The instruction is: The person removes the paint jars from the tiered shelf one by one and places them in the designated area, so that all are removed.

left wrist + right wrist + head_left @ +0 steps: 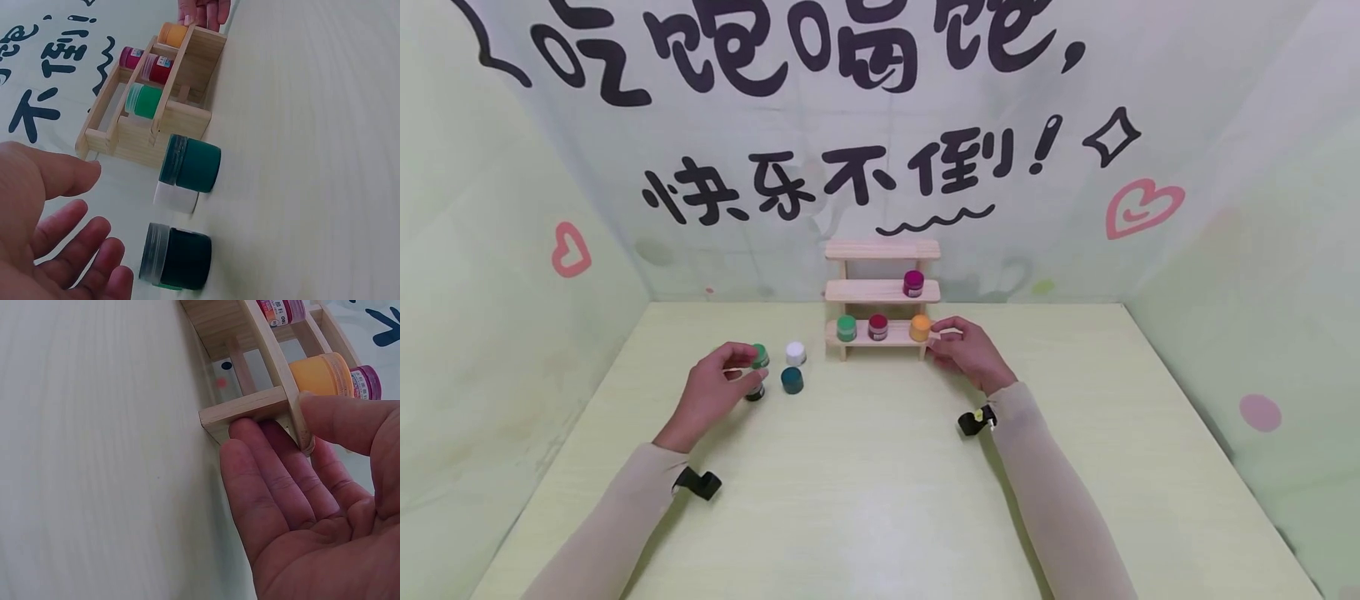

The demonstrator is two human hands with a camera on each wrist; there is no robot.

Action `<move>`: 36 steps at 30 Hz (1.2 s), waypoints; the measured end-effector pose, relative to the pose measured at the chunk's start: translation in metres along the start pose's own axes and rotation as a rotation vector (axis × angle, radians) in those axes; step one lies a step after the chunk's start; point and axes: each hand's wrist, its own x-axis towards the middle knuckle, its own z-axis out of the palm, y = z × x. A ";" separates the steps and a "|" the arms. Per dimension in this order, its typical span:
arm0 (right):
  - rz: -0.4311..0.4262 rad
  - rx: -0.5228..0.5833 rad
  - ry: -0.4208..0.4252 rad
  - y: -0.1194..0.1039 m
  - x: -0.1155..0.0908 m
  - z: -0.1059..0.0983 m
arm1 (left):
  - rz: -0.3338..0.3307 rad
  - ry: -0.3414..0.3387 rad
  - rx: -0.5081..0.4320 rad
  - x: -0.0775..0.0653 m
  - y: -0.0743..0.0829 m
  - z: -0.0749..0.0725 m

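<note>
A small three-step wooden shelf (883, 290) stands against the back wall. My right hand (968, 352) grips its right end, thumb on the bottom step and fingers (275, 469) underneath. Next to that thumb sits an orange jar (322, 375); a dark red jar (877, 327) and a green jar (846, 328) share the step. On the middle step is a magenta jar (913, 284). My left hand (715, 387) hovers beside another green jar (761, 355) and a dark jar (181, 257), thumb and fingers apart, holding nothing. Close by are a white jar (795, 353) and a teal jar (194, 164).
All this stands on a pale wood-grain table (872, 483). A white cloth backdrop (760, 125) with black lettering rises right behind the shelf, and cloth walls (1262, 250) flank both sides. Each wrist wears a small black camera (700, 483).
</note>
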 end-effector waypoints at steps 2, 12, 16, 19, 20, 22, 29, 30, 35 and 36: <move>0.009 -0.009 0.004 -0.001 0.001 0.000 | 0.014 0.004 -0.004 0.004 0.005 0.003; 0.018 -0.035 0.001 -0.002 0.003 -0.003 | 0.065 0.016 -0.029 0.024 0.035 0.025; 0.006 -0.019 -0.007 -0.002 0.003 -0.004 | 0.089 0.022 -0.052 0.035 0.048 0.034; 0.002 -0.006 -0.008 -0.002 0.003 -0.004 | 0.116 0.030 -0.060 0.044 0.057 0.042; 0.003 -0.002 -0.007 -0.003 0.003 -0.004 | 0.127 0.035 -0.063 0.047 0.060 0.045; 0.006 0.001 -0.005 -0.003 0.003 -0.003 | 0.148 0.041 -0.066 0.053 0.066 0.051; 0.014 -0.004 -0.008 -0.002 0.002 -0.001 | 0.213 0.042 -0.094 0.071 0.091 0.069; 0.014 -0.004 -0.010 -0.002 0.002 -0.001 | 0.221 0.042 -0.103 0.073 0.094 0.072; 0.019 -0.005 -0.004 -0.002 0.002 -0.001 | 0.254 0.028 -0.114 0.086 0.107 0.084; 0.020 -0.006 -0.003 -0.002 0.002 -0.001 | 0.258 0.024 -0.112 0.088 0.109 0.086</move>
